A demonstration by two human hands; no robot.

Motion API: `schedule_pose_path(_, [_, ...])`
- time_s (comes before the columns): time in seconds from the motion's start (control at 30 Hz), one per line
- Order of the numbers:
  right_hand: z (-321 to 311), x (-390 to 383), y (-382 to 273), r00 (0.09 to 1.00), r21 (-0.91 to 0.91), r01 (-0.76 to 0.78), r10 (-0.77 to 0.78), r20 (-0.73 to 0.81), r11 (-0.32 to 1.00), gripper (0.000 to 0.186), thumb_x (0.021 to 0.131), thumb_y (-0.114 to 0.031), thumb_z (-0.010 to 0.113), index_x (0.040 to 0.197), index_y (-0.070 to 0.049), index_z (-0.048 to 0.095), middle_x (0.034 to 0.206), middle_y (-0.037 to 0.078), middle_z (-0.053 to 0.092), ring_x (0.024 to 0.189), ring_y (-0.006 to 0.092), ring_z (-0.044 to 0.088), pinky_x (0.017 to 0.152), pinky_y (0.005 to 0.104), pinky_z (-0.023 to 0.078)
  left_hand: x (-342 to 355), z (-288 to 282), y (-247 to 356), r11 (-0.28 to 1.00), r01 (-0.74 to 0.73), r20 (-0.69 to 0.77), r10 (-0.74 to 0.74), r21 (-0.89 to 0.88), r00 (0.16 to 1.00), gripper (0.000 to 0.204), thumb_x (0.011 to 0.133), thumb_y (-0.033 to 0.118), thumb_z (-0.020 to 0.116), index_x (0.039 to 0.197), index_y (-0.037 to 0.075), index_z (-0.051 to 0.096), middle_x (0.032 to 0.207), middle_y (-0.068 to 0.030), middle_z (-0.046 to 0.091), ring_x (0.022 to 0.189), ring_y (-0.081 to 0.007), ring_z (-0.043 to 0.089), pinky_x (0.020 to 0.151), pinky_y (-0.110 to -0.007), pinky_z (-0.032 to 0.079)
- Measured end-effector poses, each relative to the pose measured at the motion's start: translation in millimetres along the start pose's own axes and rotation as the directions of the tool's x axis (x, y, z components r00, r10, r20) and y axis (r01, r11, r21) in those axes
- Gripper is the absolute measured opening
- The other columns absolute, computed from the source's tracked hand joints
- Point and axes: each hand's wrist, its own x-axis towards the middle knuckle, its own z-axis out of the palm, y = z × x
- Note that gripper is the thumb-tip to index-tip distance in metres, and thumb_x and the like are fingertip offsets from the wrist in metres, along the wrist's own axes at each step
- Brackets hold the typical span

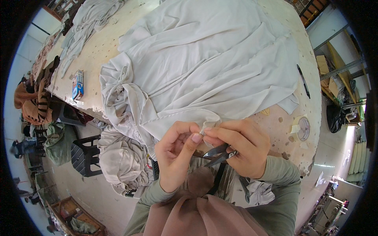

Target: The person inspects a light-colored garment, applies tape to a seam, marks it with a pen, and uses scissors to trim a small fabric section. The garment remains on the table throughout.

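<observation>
A large pale grey-white cloth (204, 70) lies in loose folds over the table, its near edge drawn toward me. Thumb and forefinger of my left hand (175, 151) pinch a small bit of that edge. My right hand (246, 147) pinches the same edge just beside it, the fingertips of both hands almost touching. Tucked in my right hand is a pair of small metal scissors (217, 154), blades pointing left and somewhat apart. Their handles are mostly hidden by the fingers. What exactly sits between the fingertips is too small to make out.
On the worn table (281, 143) lie a tape roll (302, 129), a black pen (303, 80) and a small blue box (78, 84). A heap of pale cloth (122, 161) hangs at the left, near a black stool (84, 155). Metal shelving (340, 69) stands at the right.
</observation>
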Motion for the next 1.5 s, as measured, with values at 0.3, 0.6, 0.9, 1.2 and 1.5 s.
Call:
schedule_pose_path(0.3, [-3,7,0,0.952,0.241,-0.305,0.289,0.099,0.921,0.029,0.066,-0.006,0.075,0.093,-0.007,0.066,0.082,0.006,0.061,0.069,0.0194,0.060,0.060,0.0280,0.047,2,4,-7,0.918,-0.135,0.028,0.135,0.373,0.991,0.008,0.089,-0.003,0.056,0.098,-0.005,0.057,0.090,-0.0060,0.053,0.083,-0.0089,0.049,0.072,-0.020,0.040])
schedule_pose_path(0.6, [3,12,8,0.625,0.607,-0.740,0.631,0.459,0.291,0.020,0.084,-0.019,0.069,0.091,0.000,0.065,0.075,-0.005,0.058,0.069,0.0006,0.047,0.057,0.0193,0.038,9,-3,-12,0.993,0.039,0.026,-0.042,0.107,0.999,0.013,0.093,0.008,0.057,0.102,-0.001,0.055,0.094,-0.0004,0.054,0.083,-0.0072,0.048,0.072,-0.019,0.039])
schedule_pose_path(0.9, [4,22,20,0.744,0.455,-0.661,0.601,0.293,0.597,0.023,0.085,-0.021,0.067,0.100,-0.004,0.062,0.073,-0.003,0.054,0.067,0.0041,0.046,0.060,0.0212,0.039,17,-6,-18,0.988,0.075,-0.037,-0.081,-0.131,0.996,0.012,0.092,0.014,0.055,0.098,0.005,0.051,0.102,-0.0044,0.056,0.099,-0.0122,0.048,0.089,-0.028,0.036])
schedule_pose_path(1.2, [-193,-21,221,0.664,-0.647,-0.625,0.733,-0.148,0.436,0.026,0.086,-0.013,0.054,0.107,-0.002,0.045,0.094,0.024,0.059,0.084,0.0345,0.060,0.076,0.0394,0.047,31,-62,-22,0.953,-0.066,-0.230,-0.003,-0.295,0.973,0.017,0.089,0.008,0.061,0.104,0.001,0.061,0.099,-0.0093,0.066,0.103,-0.0177,0.057,0.096,-0.032,0.039])
schedule_pose_path(1.5, [-266,-94,283,0.025,-0.383,-0.922,0.979,-0.203,-0.056,0.033,0.081,-0.023,0.066,0.101,-0.004,0.048,0.081,0.012,0.059,0.071,0.0275,0.061,0.054,0.0445,0.049,33,-35,-12,0.980,-0.143,-0.359,0.084,-0.140,0.929,0.037,0.078,-0.008,0.069,0.110,0.000,0.053,0.090,-0.0113,0.069,0.087,-0.0154,0.065,0.080,-0.024,0.049])
